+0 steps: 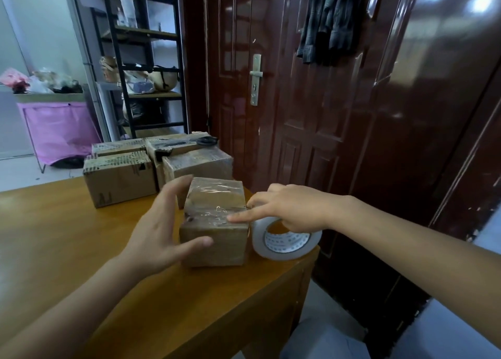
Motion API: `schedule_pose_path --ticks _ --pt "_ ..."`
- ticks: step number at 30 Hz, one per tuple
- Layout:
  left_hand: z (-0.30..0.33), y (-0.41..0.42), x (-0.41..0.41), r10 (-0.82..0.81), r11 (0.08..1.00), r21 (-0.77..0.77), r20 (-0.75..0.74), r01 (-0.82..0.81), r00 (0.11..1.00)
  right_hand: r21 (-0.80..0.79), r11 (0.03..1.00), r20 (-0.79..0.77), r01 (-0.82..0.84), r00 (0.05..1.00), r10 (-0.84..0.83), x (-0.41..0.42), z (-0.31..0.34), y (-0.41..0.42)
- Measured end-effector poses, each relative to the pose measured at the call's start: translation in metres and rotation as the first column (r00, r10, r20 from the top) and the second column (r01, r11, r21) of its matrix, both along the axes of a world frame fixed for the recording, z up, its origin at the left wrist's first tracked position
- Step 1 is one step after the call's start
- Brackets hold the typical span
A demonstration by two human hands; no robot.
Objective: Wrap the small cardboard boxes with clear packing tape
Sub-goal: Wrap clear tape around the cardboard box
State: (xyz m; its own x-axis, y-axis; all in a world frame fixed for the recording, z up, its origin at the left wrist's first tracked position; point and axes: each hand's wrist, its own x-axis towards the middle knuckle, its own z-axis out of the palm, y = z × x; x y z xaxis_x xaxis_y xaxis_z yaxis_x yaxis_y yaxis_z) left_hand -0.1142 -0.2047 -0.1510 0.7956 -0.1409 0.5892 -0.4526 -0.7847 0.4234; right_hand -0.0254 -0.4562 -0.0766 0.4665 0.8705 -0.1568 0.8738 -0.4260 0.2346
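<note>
Here, the small cardboard box (215,223) stands near the wooden table's (67,236) right edge, braced by the left hand (160,223) with spread, straight fingers. The right hand (287,207) presses an extended forefinger on the box's taped top, above the tape roll (284,241) touching the box. Beyond lie stacked boxes (157,163) bearing scissors (189,142).

A lived-in home room: a dark red panelled door (311,109) at 12 o'clock with a shirt (329,20) hanging on it, and cluttered metal shelving (146,60) at 11 o'clock.

Glossy clear tape covers the matt cardboard box (215,223) on a smooth wooden table (67,236).
</note>
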Motion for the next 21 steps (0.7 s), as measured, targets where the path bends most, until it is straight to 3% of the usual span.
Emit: schedule_pose_path --ticks 2,5,7,11,14,18,21 --pt "0.018 -0.020 0.009 -0.070 0.970 0.237 0.037 0.059 0.997 0.023 1.000 0.006 -0.006 1.000 0.005 0.000 -0.003 0.003" --pt "0.032 -0.040 0.026 0.033 0.863 0.492 -0.288 0.118 0.957 0.068 0.998 -0.017 0.008 1.000 -0.007 -0.002 -0.005 0.007" --pt "0.034 -0.042 0.033 0.128 0.803 0.582 -0.381 0.130 0.916 0.148 0.988 -0.080 0.047 0.996 -0.035 -0.001 -0.006 0.000" --pt "0.044 -0.047 0.039 0.179 0.695 0.699 -0.398 0.171 0.900 0.414 0.888 -0.275 0.200 0.958 -0.088 0.003 -0.019 -0.031" --pt "0.054 -0.064 0.051 0.227 0.586 0.795 -0.350 0.160 0.909 0.449 0.853 -0.317 0.264 0.940 -0.124 0.001 -0.029 -0.052" --pt "0.054 -0.068 0.061 0.159 0.682 0.699 -0.431 0.217 0.888 0.473 0.842 -0.281 0.260 0.950 -0.136 0.002 -0.025 -0.063" --pt "0.049 -0.060 0.063 0.040 0.785 0.580 -0.402 0.220 0.915 0.553 0.800 -0.267 0.232 0.959 -0.094 0.005 -0.003 -0.064"
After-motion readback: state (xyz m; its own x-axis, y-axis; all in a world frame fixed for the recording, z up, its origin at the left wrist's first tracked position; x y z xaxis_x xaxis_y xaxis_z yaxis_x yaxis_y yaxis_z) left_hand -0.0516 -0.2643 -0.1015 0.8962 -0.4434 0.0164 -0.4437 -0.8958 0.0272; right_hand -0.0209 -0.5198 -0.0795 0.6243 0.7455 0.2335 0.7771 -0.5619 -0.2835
